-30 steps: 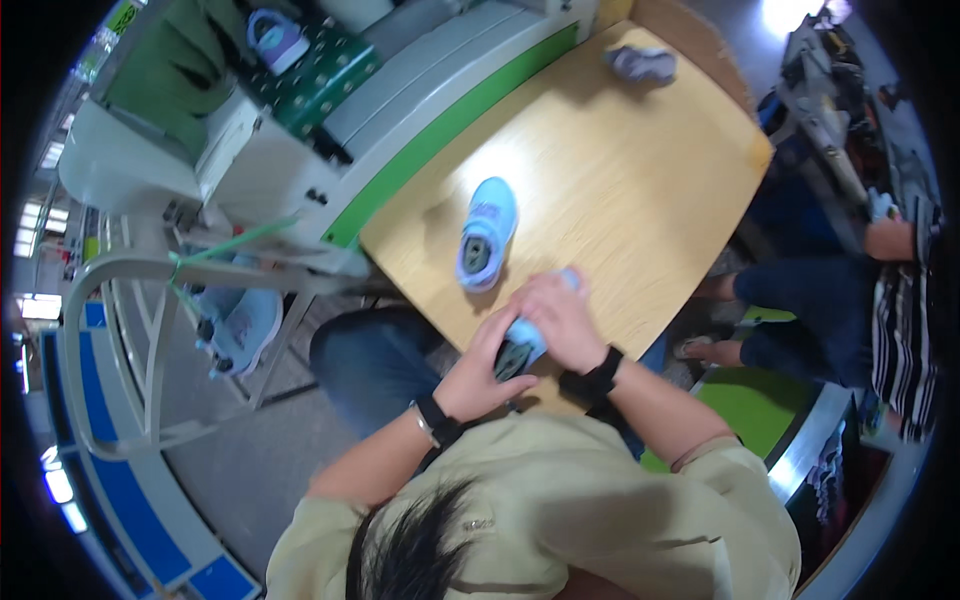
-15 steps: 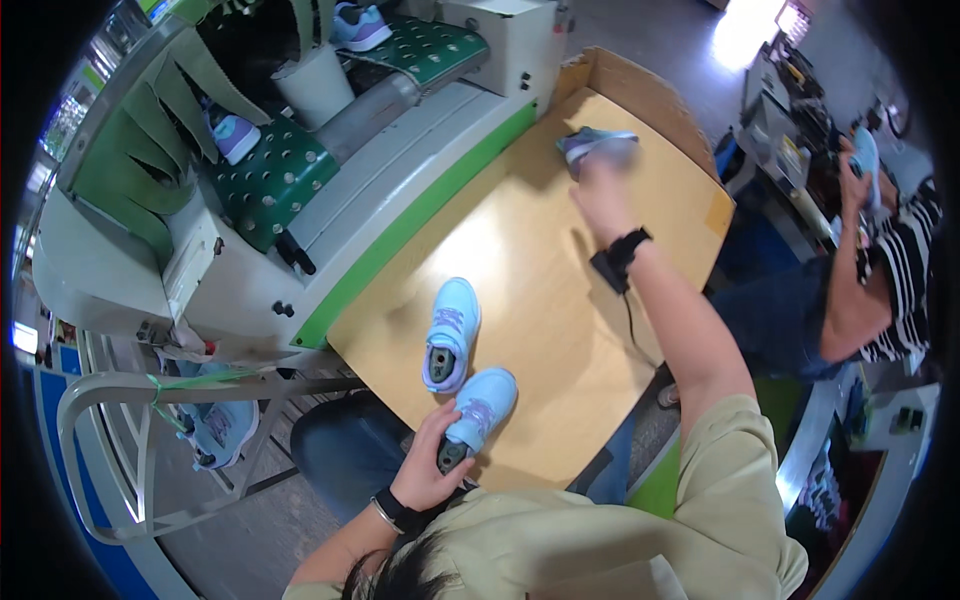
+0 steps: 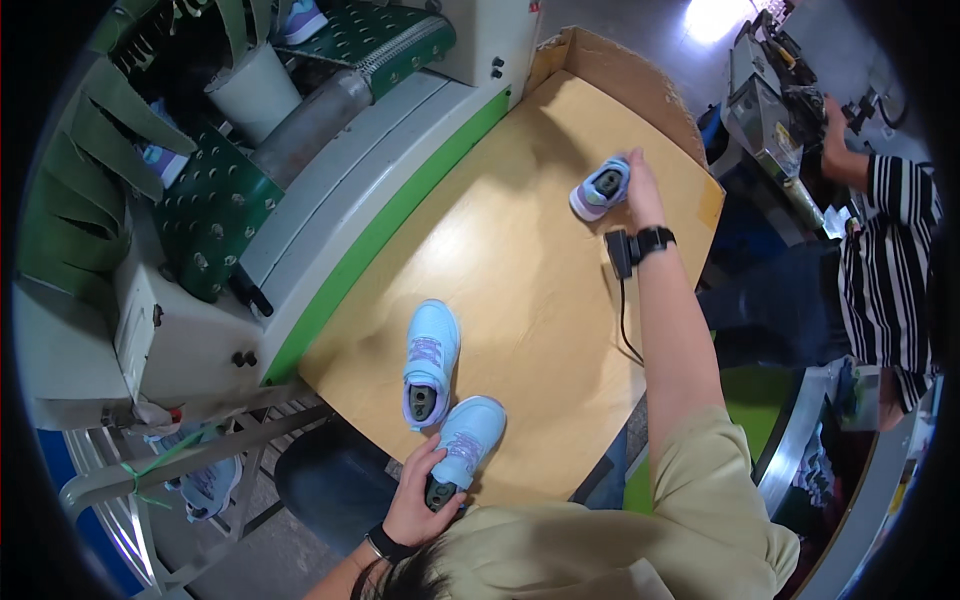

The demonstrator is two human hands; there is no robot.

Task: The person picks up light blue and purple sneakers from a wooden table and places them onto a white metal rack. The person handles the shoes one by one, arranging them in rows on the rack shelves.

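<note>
My left hand (image 3: 416, 492) is closed round the heel end of a light blue shoe (image 3: 474, 432) at the table's near edge. A dark insert fills that shoe's opening, and its toe points away from me. Just to its left lies a matching light blue shoe (image 3: 432, 340), toe also pointing away, with a dark insert inside. Farther off to the right, my right hand (image 3: 643, 188) grips a third shoe (image 3: 598, 190), bluish-purple, by its right side. Its opening, holding a dark insert, faces up toward me. The fingers of my right hand are partly hidden.
A machine with a green perforated belt (image 3: 215, 215) and hanging green flaps (image 3: 110, 130) borders the wooden table (image 3: 520, 300) on the left. Cardboard (image 3: 635, 75) edges its far end. A cable (image 3: 623, 315) hangs from my right wrist. Another person (image 3: 885, 260) works at right.
The far shoe has turned from lying sideways to opening toward me, with my right hand now at its right side. The other person's hand, earlier holding a light blue shoe, now reaches to their bench.
</note>
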